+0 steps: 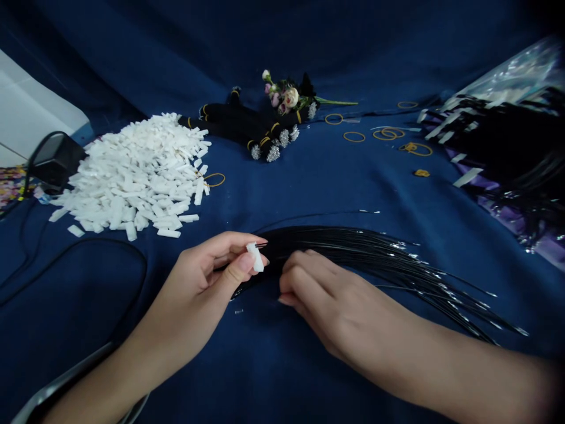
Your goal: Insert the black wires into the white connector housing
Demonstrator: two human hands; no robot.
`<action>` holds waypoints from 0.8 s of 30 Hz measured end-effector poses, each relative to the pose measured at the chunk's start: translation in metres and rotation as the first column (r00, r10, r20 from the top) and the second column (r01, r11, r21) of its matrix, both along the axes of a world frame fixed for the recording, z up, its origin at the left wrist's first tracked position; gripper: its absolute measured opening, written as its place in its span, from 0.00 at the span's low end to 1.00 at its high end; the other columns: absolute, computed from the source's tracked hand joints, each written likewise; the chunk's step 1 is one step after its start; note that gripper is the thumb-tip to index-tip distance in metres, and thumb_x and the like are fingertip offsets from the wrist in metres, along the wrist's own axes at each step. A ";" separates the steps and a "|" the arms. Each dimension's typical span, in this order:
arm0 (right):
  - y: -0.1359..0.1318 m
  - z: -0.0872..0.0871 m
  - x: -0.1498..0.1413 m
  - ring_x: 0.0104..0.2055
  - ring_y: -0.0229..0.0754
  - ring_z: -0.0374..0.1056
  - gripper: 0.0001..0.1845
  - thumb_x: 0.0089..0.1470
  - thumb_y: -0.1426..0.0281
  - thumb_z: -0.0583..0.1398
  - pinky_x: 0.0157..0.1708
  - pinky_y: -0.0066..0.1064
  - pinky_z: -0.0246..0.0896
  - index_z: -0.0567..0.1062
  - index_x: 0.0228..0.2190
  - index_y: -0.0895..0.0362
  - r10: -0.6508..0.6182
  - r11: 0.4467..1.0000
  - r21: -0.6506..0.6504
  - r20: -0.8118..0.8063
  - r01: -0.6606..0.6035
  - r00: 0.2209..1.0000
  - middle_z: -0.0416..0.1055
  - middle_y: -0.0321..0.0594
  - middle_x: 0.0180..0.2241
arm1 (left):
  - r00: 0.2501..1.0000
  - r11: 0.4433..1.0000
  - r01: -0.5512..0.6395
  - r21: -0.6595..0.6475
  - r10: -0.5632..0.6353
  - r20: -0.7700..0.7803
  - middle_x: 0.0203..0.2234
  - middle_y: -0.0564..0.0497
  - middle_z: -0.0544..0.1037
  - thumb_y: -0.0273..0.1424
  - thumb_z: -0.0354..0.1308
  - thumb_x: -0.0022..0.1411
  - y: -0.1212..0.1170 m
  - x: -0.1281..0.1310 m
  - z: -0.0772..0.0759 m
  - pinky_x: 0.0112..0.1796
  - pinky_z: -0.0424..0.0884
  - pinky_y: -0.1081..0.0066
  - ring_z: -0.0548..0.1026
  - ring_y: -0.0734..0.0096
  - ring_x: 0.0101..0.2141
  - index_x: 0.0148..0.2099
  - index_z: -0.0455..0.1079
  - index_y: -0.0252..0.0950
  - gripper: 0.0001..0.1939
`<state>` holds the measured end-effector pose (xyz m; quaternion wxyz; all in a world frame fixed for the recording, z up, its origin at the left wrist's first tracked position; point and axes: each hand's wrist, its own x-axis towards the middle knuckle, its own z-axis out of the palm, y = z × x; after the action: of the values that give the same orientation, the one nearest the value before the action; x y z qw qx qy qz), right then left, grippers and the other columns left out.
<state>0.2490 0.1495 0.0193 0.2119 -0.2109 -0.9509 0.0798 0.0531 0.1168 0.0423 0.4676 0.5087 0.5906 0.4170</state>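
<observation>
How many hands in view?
2: the left hand pinches a white tab and the right hand rests on the black strands. No others visible.

White rectangular tab (255, 257) pinched between thumb and fingers of left hand (194, 294), beside a fan of fine black strands (375, 265) under curled right hand (326, 306); beyond, on blue cloth (309, 188), a heap of white tabs (132, 182), tied black bundles (247, 126), loose rubber bands (384, 134).

a small white plastic tab (255, 257) sits upright against the gathered end of a fanned bundle of thin black strands (375, 259), which spreads rightward over a navy cloth (282, 377), its ends flecked with silver.
</observation>
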 end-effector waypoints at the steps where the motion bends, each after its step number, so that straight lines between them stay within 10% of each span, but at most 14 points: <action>1: 0.001 0.003 0.002 0.28 0.34 0.58 0.08 0.63 0.78 0.50 0.27 0.27 0.57 0.66 0.33 0.61 -0.036 0.997 -0.065 -0.053 0.033 0.998 0.64 0.38 0.31 | 1.000 1.000 -0.002 0.000 0.002 0.004 0.31 0.59 0.83 0.39 0.63 0.62 0.000 0.000 0.000 0.36 0.73 0.90 0.80 0.80 0.35 0.42 0.78 0.47 0.07; 24: 0.012 0.015 0.012 0.28 0.27 0.63 0.04 0.61 0.76 0.56 0.22 0.20 0.54 0.71 0.36 0.58 -0.214 0.977 -0.078 -0.246 0.200 0.945 0.69 0.34 0.32 | 0.991 0.998 -0.021 0.062 0.029 -0.134 0.31 0.63 0.84 0.38 0.63 0.62 -0.005 0.004 0.001 0.34 0.72 0.93 0.80 0.82 0.34 0.41 0.78 0.49 0.05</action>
<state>0.2607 0.1613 0.0344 0.3333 -0.3031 -0.8863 0.1078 0.0572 0.1113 0.0429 0.4059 0.5421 0.6143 0.4051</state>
